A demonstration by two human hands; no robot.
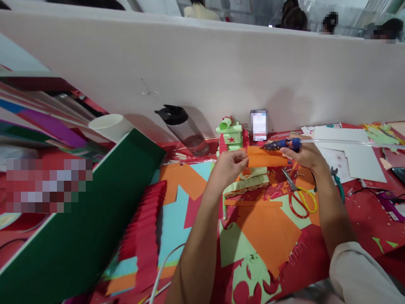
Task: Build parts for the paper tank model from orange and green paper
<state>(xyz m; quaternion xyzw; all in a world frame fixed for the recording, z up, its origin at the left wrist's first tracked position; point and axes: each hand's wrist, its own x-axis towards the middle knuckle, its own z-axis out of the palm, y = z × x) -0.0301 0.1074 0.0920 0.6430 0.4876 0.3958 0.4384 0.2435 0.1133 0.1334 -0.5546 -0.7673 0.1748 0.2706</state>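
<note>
The orange paper piece [267, 161] lies just to the near right of the green paper model [231, 139], the landmark here. It looks light and creased into shape, stiff along the fold but easily dented, so a gentle pinch at an end or edge should suit it best — a squeeze across the middle would probably crush it. The left hand [231, 168], just nearer than the model, is closed in a pinch on the piece's left end. The right hand [307, 154], well to the model's right, is curled around a blue glue gun [283, 145], its nozzle pointing back toward the model at the paper's upper edge; whether it touches, I cannot tell. The gun looks hard and heavier than the paper, best held by its body, away from the tip.

Nearer than the model lie pale green paper strips [249, 185] and, off to their right, open scissors [294, 192]. Coloured sheets and scraps cover much of the red table [360, 228] there. A phone [259, 125] leans right of the model, a bottle [186, 128] stands left — and behind them all rises a white partition [205, 71], with people's heads beyond.
</note>
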